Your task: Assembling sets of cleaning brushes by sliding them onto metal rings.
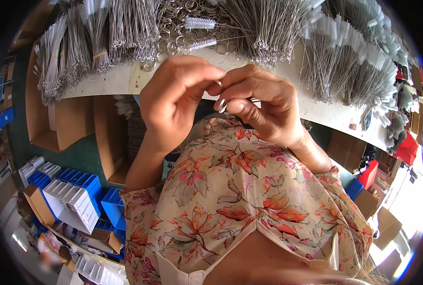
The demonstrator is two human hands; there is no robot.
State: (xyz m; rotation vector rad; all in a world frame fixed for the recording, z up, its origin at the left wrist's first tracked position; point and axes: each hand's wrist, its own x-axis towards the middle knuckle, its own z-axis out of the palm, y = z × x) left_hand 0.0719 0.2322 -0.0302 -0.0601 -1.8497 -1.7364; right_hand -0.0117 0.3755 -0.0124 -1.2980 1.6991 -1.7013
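Note:
My left hand (169, 102) is raised in front of my chest, thumb and fingers pinched together. Beside it, my right hand (264, 102) is closed too, its fingertips meeting those of the left. Between them is a small shiny metal ring (223, 105), its curved edges showing at the right thumb and between the fingertips. The fingers cover part of it, so whether it is one ring or two is hard to tell. Just beyond the hands, a pile of similar loose rings (173, 40) lies on the white table (126, 78).
Bundles of wire-handled brushes (273, 35) with looped ends cover the table, left (78, 52) and right (349, 57). Two loose white brush heads (199, 23) lie among the rings. Cardboard boxes (62, 121) stand under the table; blue and white plastic bins (73, 199) are at lower left.

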